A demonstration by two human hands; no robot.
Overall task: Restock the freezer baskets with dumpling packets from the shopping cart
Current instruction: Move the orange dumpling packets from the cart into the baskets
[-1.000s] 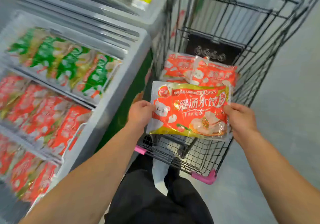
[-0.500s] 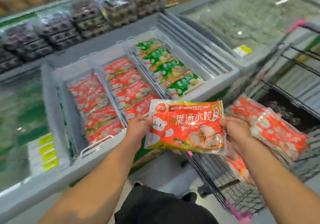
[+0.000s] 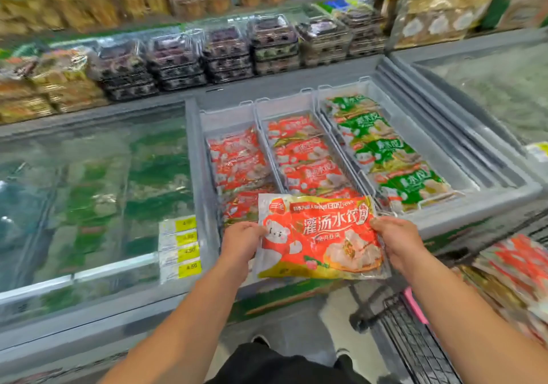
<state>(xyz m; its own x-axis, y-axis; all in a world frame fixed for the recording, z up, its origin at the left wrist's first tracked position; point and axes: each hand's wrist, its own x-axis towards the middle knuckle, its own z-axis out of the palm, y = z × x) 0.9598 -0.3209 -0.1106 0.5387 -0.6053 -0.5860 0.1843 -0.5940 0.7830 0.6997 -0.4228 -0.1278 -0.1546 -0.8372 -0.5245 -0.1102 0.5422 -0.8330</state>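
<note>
A red and yellow dumpling packet [image 3: 320,238] is held flat over the freezer's front rim, face up. My left hand [image 3: 240,243] grips its left edge and my right hand [image 3: 396,240] grips its right edge. Beyond it the open freezer [image 3: 489,189] holds three baskets: a left basket [image 3: 228,118] and a middle basket [image 3: 286,108] with red packets, and a right basket [image 3: 350,90] with green packets. The shopping cart [image 3: 415,345] stands at the lower right with more red packets [image 3: 516,262] in it.
A closed glass lid [image 3: 89,194] covers the freezer section to the left, with yellow price tags [image 3: 181,247] on it. Another glass-topped freezer [image 3: 498,87] is at the far right. Shelves of boxed goods [image 3: 225,48] run along the back.
My view and both hands have swung left from the cart to the freezer. The packet has travelled with them and now hangs in front of the middle basket.
</note>
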